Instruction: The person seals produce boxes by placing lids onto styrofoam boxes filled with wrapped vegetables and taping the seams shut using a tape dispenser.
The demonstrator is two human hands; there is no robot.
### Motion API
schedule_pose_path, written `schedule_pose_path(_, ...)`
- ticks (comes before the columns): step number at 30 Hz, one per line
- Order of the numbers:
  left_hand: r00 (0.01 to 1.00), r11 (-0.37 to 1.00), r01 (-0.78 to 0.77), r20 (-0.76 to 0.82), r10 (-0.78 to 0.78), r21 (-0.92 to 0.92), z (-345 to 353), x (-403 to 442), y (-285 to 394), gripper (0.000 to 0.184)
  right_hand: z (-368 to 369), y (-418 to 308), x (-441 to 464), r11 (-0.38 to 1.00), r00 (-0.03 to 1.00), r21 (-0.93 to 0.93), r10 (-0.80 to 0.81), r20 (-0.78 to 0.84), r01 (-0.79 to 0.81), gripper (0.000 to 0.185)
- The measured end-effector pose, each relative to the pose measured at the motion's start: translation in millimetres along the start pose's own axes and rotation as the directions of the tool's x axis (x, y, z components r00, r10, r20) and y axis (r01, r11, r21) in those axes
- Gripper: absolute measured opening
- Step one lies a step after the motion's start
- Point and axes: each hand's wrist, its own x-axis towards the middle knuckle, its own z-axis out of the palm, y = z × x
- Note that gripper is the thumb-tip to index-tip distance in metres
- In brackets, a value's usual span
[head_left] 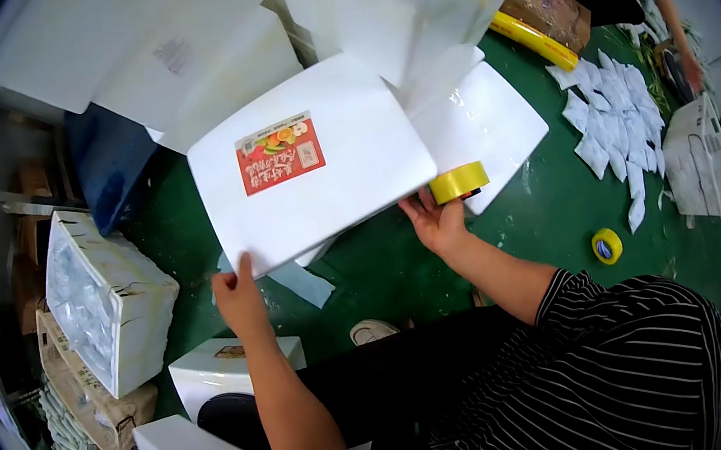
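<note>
A white foam lid (350, 144) with a red fruit label (282, 153) lies tilted in front of me. My left hand (241, 297) grips its near left corner, index finger on the top face. My right hand (438, 222) is at the near right corner, its fingers partly hidden under the edge. A roll of yellow tape (459, 182) sits against that right hand, beside the lid's corner. Behind the tape is another white foam piece (503, 129) on the green floor.
Large white foam boxes (201, 50) stand at the back. An open foam box (129, 296) with plastic-wrapped contents is at left. White packs (615, 114), a second tape roll (606, 245) and a yellow film roll (534, 40) lie at right. Another person's arm (673, 24) shows upper right.
</note>
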Motion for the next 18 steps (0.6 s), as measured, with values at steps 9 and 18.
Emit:
schedule_pose_path(9, 0.998, 0.992, 0.012, 0.054, -0.019, 0.122, 3.5, -15.2, -8.6, 0.048, 27.9, -10.5, 69.9, 0.995, 0.962, -0.079, 0.075, 0.263, -0.056, 0.057)
schedule_pose_path(18, 0.873, 0.798, 0.408, 0.444, -0.199, -0.444, 15.7, -33.9, 31.9, 0.078, -32.8, 68.7, 23.4, 0.901, 0.937, -0.271, 0.348, -0.017, -0.339, 0.080)
